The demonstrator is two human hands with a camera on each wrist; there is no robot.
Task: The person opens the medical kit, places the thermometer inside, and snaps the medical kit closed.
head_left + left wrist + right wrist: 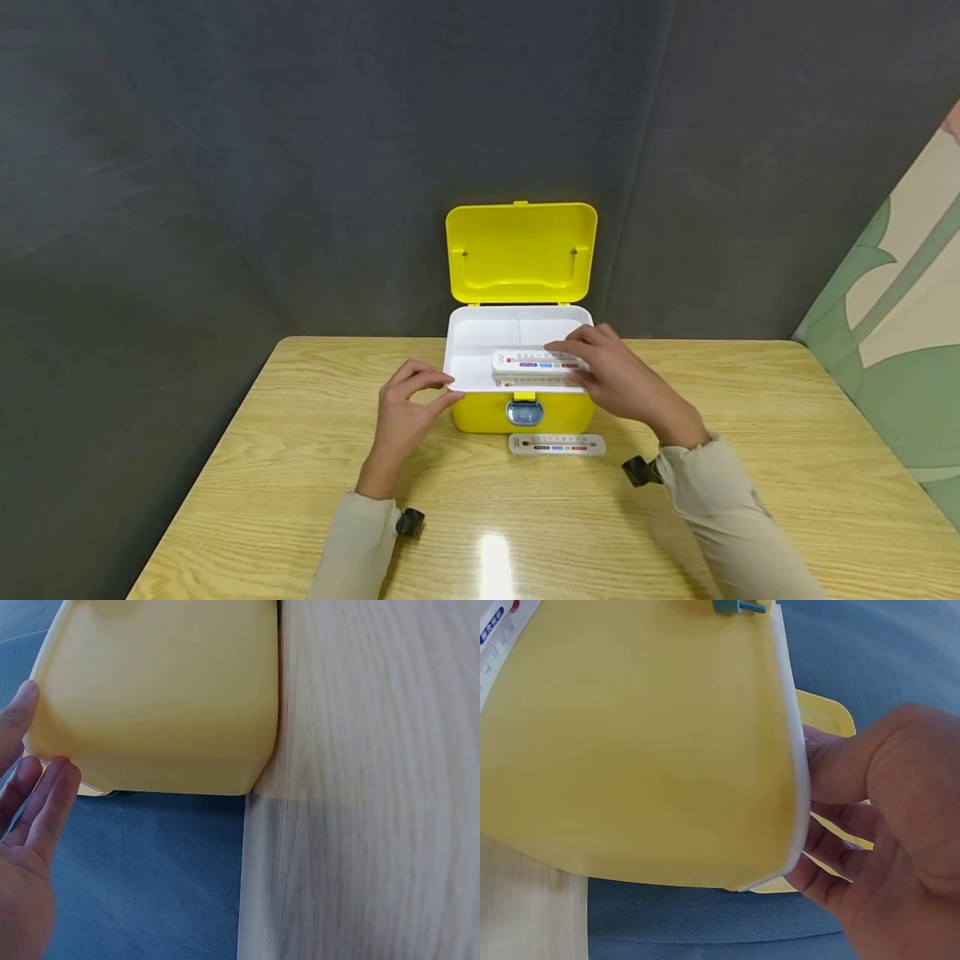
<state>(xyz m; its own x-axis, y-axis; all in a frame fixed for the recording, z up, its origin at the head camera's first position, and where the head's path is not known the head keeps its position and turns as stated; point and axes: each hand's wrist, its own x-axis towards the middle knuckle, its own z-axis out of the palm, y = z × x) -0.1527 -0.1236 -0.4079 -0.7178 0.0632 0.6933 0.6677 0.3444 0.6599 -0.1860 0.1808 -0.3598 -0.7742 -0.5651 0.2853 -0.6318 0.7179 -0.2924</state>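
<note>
A yellow storage box point(480, 414) stands with its lid point(522, 250) raised and a white divided tray point(480, 329) at its top. At the tray's front left corner, my left hand point(403, 408) pinches the rim between thumb and fingers. My right hand point(618, 375) grips the right end of a white thermometer point(534, 362) inside the tray's front compartment. Just under and in front of it shows another thermometer point(536, 382), partly covered. In the right wrist view the right fingers point(832, 855) reach over the white rim, and what they hold is hidden behind the box.
A third thermometer point(557, 444) lies on the wooden table point(300, 467) in front of the box, below its clear latch point(524, 412). Dark grey fabric point(337, 167) hangs behind the table. At the right is a wall with a leaf pattern point(900, 350).
</note>
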